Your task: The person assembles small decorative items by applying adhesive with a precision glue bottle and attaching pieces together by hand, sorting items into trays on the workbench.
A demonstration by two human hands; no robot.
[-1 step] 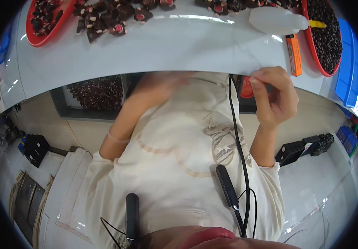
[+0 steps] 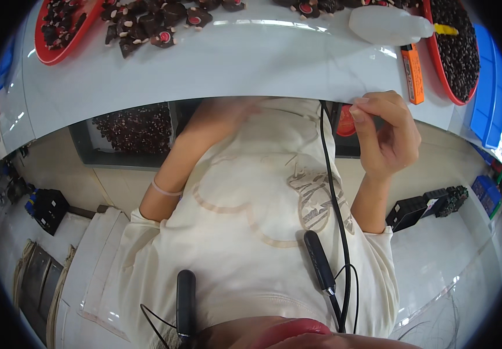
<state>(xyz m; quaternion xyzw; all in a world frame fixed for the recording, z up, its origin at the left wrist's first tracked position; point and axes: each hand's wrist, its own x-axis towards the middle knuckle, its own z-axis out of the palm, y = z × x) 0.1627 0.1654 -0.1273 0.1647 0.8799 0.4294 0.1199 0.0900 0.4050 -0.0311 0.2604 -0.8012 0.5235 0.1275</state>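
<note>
At the table's near edge, my right hand (image 2: 389, 131) is raised with its thumb and forefinger pressed together. Anything in that pinch is too small to make out. My left hand (image 2: 227, 113) is by the front of my shirt, under the table edge. Motion blur smears it and hides its fingers. Beyond my right hand lies an orange box cutter (image 2: 414, 75). Above that, a whitish squeeze bottle (image 2: 381, 26) with a yellow tip lies on its side. Dark brown pieces with pinkish nubs (image 2: 161, 26), some bearing red discs, are heaped at the far left.
A red tray (image 2: 53, 58) of dark pieces stands far left; another red tray (image 2: 457, 99) of small black bits stands at right, beside a blue bin (image 2: 491, 93). Below the table edge is an open drawer (image 2: 111, 158) of dark reddish bits. A black cable (image 2: 335, 198) hangs down my front.
</note>
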